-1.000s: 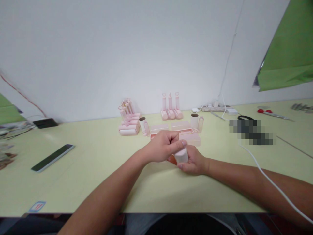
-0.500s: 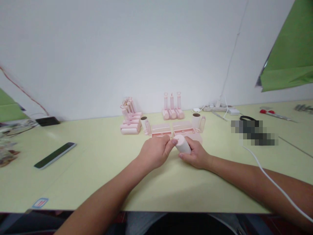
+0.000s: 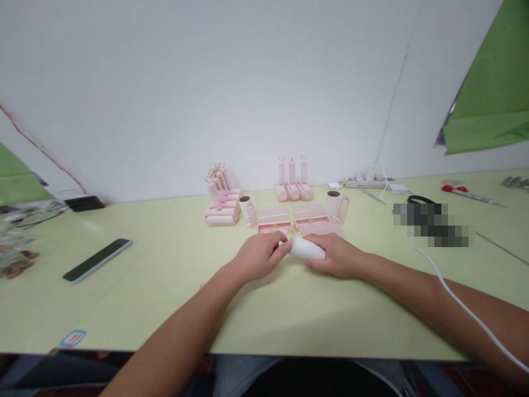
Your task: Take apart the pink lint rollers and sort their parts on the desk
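A white lint roller roll (image 3: 309,249) with a pale pink end lies tilted between my hands, just above the table. My right hand (image 3: 341,256) wraps round its right part. My left hand (image 3: 260,256) is closed at the pink left end, thumb against it; its other fingers are partly hidden. A pale, see-through pink piece (image 3: 268,277) shows under the left hand, and a small pink ring (image 3: 201,286) peeks out beside the left forearm. Just beyond the hands lie two open pink lint roller cases (image 3: 275,215), (image 3: 309,211).
White rolls with brown cores (image 3: 245,207), (image 3: 333,204) stand beside pink handles. Farther back are pink lint rollers on the left (image 3: 222,212) and right (image 3: 293,191). A phone (image 3: 98,260) lies left; scissors (image 3: 473,194), a power strip (image 3: 367,182) and a white cable (image 3: 450,300) are right.
The roll has tipped from nearly upright to nearly level, its pink end now facing left. My left hand has moved from the roll's top down to that end.
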Action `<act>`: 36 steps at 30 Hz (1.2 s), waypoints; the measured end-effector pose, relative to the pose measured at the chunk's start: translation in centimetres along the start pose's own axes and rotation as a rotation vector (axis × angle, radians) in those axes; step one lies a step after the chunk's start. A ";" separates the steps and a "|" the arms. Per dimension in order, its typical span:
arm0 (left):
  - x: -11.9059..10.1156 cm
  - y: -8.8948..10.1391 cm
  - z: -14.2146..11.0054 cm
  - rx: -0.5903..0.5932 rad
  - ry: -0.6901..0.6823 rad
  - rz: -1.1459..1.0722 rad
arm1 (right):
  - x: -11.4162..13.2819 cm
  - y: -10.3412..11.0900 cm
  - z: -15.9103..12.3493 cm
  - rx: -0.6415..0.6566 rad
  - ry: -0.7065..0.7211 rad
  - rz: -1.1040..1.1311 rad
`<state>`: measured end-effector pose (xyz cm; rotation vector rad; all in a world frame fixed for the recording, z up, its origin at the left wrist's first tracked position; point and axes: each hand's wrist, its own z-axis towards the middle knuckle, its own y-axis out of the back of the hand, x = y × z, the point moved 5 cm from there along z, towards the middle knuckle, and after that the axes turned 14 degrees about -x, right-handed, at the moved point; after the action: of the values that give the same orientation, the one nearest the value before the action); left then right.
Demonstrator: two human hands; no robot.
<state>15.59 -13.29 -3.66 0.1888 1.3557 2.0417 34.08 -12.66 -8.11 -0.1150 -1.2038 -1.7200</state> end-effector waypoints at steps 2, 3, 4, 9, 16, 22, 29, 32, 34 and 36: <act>0.2 0.0 0.0 0.005 -0.006 -0.141 | 0.2 0.1 0.0 0.023 0.019 -0.003; 0.2 0.0 0.0 0.005 -0.005 -0.198 | 0.2 0.2 0.0 0.028 0.028 -0.003; 0.3 -0.1 0.0 0.003 -0.002 -0.245 | 0.3 0.2 0.0 0.031 0.037 -0.004; 0.5 -0.7 0.0 0.019 0.037 -0.383 | 0.5 0.5 0.0 0.037 0.073 0.002; 1.5 -1.2 -0.1 0.066 0.143 -0.491 | 0.6 1.1 -0.1 0.048 0.112 0.030; 2.0 -1.9 -0.2 0.127 0.211 -0.571 | 0.3 1.6 0.0 0.052 0.141 0.072; 1.4 -2.3 -0.4 0.111 0.225 -0.723 | 0.3 2.2 0.0 -0.016 0.186 0.099; 1.2 -2.2 -0.4 0.082 0.224 -0.732 | 0.2 2.4 0.0 -0.047 0.204 0.094; 1.0 -2.1 -0.3 0.063 0.211 -0.720 | 0.1 2.5 0.0 -0.058 0.207 0.091; 0.9 -1.9 -0.3 0.043 0.201 -0.708 | 0.1 2.5 -0.1 -0.059 0.203 0.088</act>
<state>15.63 -12.53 -5.67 -0.4352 1.3344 1.4561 35.99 -12.76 -6.43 -0.0279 -0.9859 -1.6476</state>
